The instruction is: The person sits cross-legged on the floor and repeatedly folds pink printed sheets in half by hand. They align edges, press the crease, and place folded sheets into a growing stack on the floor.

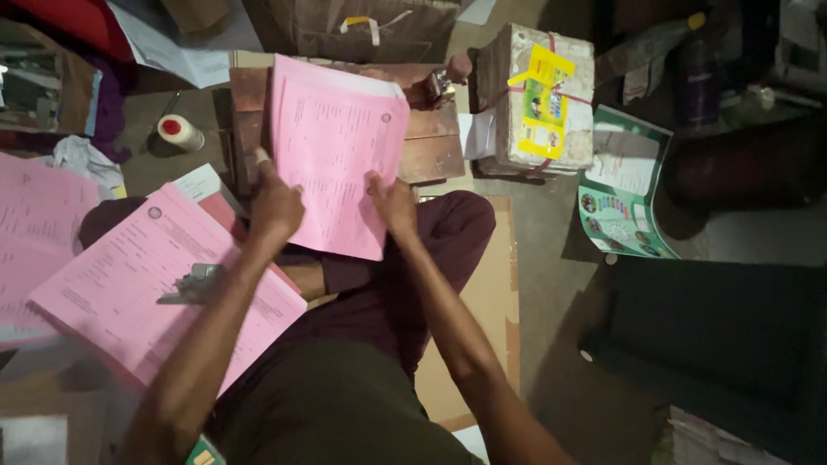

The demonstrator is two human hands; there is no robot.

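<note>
Seen from above: 2 bare hands on 1 bunch of pink sheets (332, 146), held up over a low wooden stool (431, 138), just past the knees

Left hand (274, 205) closed on the left edge of the pink sheets, low down, with a finger sticking up along the side. Right hand (392, 202) closed on the bottom edge, near the right corner, fingers tucked behind the paper. Both gripping, neither spread wide

Paper thin and light, so no hard squeeze called for. Soft and floppy too: top edge curling back a bit already, likely to droop if held by 1 corner only. Smooth, so loose sheets might slide apart or slip out. Easy to crease or tear. Best held at 2 edges, as here, with thumbs flat on the front and fingers behind. Cannot tell how many sheets in the bunch

To the left, on the lap: a bigger pink stack (138, 288), lying flat, with a small metal stapler (191, 284) on top, probably to keep it from sliding. More pink paper further left at the picture's edge. Near the stool: a white tape roll with a red middle (179, 132). To the right: a tied paper bundle with a yellow sheet on top (538, 99), and a green booklet (624, 185) on the floor. Brown cardboard (487, 301) under the legs
</note>
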